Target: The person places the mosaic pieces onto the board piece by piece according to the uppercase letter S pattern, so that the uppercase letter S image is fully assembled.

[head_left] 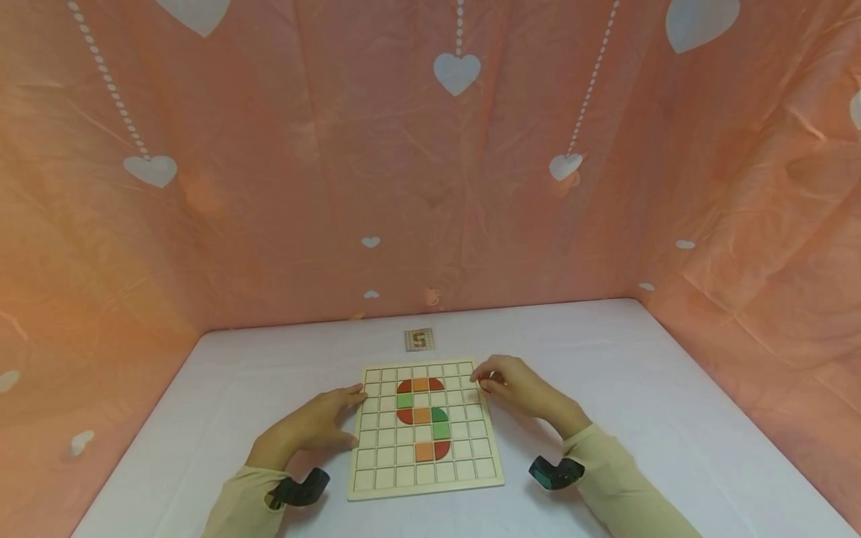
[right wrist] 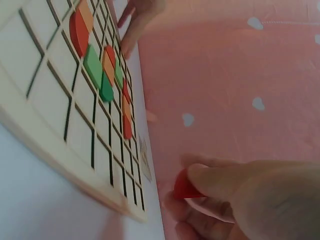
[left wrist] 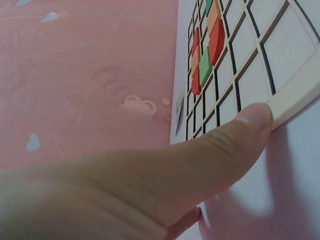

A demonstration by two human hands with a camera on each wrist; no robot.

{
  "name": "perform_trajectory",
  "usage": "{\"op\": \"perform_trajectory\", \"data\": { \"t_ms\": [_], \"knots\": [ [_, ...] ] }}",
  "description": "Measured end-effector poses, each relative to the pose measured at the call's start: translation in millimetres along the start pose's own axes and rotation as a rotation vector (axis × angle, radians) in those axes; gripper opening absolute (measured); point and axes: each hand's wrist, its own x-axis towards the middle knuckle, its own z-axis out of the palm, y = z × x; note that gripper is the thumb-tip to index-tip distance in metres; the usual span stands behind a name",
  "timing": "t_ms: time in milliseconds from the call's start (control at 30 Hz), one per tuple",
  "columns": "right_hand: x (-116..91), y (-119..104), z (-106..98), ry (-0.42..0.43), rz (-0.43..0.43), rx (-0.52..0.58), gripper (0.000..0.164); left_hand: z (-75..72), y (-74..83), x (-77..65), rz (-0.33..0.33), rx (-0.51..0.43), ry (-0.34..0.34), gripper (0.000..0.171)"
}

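A wooden grid board (head_left: 460,472) lies on the table with several coloured tiles set in its squares. Among them are orange squares such as the orange tile (head_left: 420,384), a light green tile (head_left: 440,430), a dark green rounded tile (head_left: 439,414) and red rounded ones like the red tile (head_left: 441,450). Together they form an S-like shape. My left hand (head_left: 316,422) touches the board's left edge, thumb and fingers spread along it. By the upper right edge, my right hand (head_left: 521,385) pinches a red rounded tile (right wrist: 186,186) between thumb and fingers.
Behind the board lies a small card (head_left: 420,339) printted with a similar S pattern on a grid. White cloth (head_left: 282,359) covers the table. Pink curtains (head_left: 403,187) with white hearts stand at the back and both sides. Each wrist carries a black camera mount (head_left: 557,472).
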Motion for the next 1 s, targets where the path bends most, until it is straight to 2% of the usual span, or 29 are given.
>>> {"op": "perform_trajectory", "data": {
  "t_ms": [167,467,600,767,1000],
  "knots": [
    [2.2,-9.3,7.2,0.041,-0.037,0.016,0.016,-0.2,-0.4,0.8,0.005,0.012,0.003,0.077],
    [2.8,-22.8,14.4,0.05,-0.045,0.062,0.01,-0.2,-0.4,0.6,0.01,0.005,-0.001,0.078],
    [4.5,-25.4,17.8,0.001,-0.046,0.111,0.009,0.9,0.2,0.0,-0.006,-0.041,-0.014,0.078],
    [7.6,-29.8,23.2,-0.074,-0.057,0.127,0.011,1.6,0.8,0.8,0.001,-0.036,-0.024,0.078],
    [19.5,-41.7,31.1,-0.07,-0.122,0.128,0.011,-0.3,1.5,0.6,0.0,-0.019,-0.007,0.077]
  ]
}}
